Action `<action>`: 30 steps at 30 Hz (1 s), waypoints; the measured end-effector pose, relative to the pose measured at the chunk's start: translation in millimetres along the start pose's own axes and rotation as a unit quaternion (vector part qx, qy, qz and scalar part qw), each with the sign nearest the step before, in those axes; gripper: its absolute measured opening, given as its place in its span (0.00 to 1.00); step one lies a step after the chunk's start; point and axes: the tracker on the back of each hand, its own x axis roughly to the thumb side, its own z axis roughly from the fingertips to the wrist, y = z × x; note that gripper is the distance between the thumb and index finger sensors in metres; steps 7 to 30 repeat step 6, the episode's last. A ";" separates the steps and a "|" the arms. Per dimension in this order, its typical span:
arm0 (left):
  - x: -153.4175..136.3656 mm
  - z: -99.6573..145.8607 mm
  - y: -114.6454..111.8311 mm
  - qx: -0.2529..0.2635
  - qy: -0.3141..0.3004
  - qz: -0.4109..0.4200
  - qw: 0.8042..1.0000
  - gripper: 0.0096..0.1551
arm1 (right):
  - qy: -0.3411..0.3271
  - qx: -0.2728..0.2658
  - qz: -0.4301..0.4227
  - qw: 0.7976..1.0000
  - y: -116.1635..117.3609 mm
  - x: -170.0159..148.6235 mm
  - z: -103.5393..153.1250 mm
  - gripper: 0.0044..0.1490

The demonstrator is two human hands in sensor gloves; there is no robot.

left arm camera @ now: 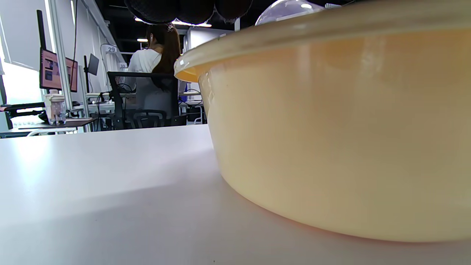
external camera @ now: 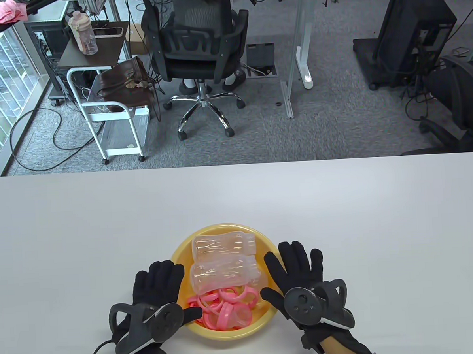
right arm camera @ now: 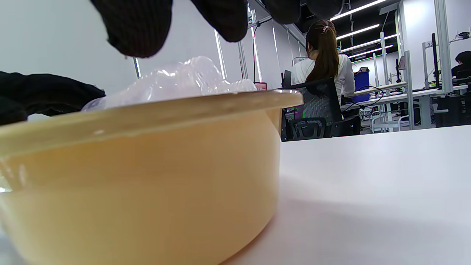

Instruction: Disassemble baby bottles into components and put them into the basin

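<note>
Evidently both hands are lying flat on the table with fingers straight, holding nothing: the left hand (external camera: pixel 157 296) just left of the yellow basin (external camera: pixel 223 230), the right hand (external camera: pixel 301 278) just right of it. Between them, two clear bottle bodies (external camera: pixel 225 260) are resting on pink rings (external camera: pixel 223 304) inside the basin. These parts are probably light, stiff, slippery plastic; pinching across a bottle's neck should be surest.

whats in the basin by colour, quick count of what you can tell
clear bottles: 2
pink rings and collars: a tangled pile, exact count unclear
yellow basin itself: 1
total: 2 bottles in 1 basin, plus the pink pile
</note>
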 end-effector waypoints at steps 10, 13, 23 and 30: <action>0.6 -0.3 -0.5 0.000 -0.002 -0.001 1.000 0.63 | 0.001 -0.001 0.002 1.000 -0.3 0.1 0.7 0.48; 0.6 -0.3 -0.5 0.000 -0.002 -0.001 1.000 0.63 | 0.001 -0.001 0.002 1.000 -0.3 0.1 0.7 0.48; 0.6 -0.3 -0.5 0.000 -0.002 -0.001 1.000 0.63 | 0.001 -0.001 0.002 1.000 -0.3 0.1 0.7 0.48; 0.6 -0.3 -0.5 0.000 -0.002 -0.001 1.000 0.63 | 0.001 -0.001 0.002 1.000 -0.3 0.1 0.7 0.48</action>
